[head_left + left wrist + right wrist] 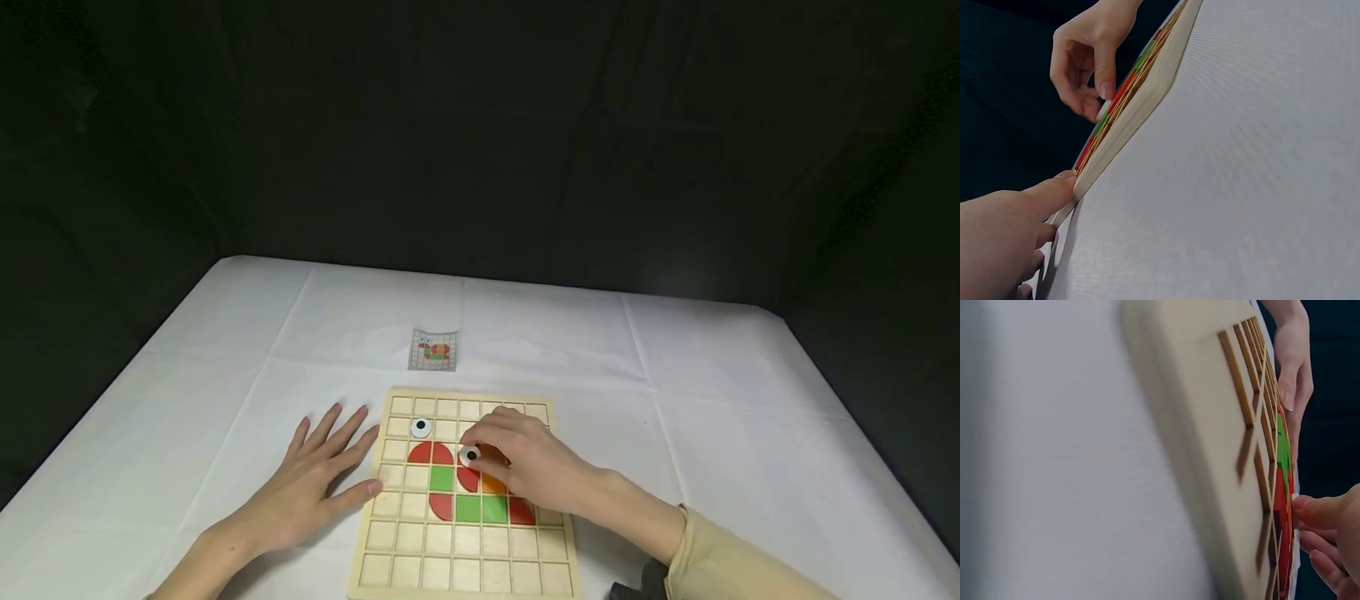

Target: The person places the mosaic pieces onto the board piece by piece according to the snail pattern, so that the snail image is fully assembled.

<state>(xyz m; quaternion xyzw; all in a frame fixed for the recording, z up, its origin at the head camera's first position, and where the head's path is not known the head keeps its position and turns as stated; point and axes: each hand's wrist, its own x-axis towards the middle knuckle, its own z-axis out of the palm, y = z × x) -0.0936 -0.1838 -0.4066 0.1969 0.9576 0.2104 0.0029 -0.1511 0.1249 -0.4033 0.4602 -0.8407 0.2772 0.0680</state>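
Fingers of the right hand [528,467] pinch a white eye disc [469,455] over the wooden grid board [465,575], among red, green and orange tiles. Left hand [315,483] lies flat, fingers spread, thumb touching the board's left edge. Farther off lies a small pattern card [433,350].

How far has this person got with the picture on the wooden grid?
Red, green and orange pieces and one eye disc already sit in the wooden grid board. The right hand pinches a second eye disc over the board; the left hand steadies its edge. Whether it matches the pattern card is too small to tell.
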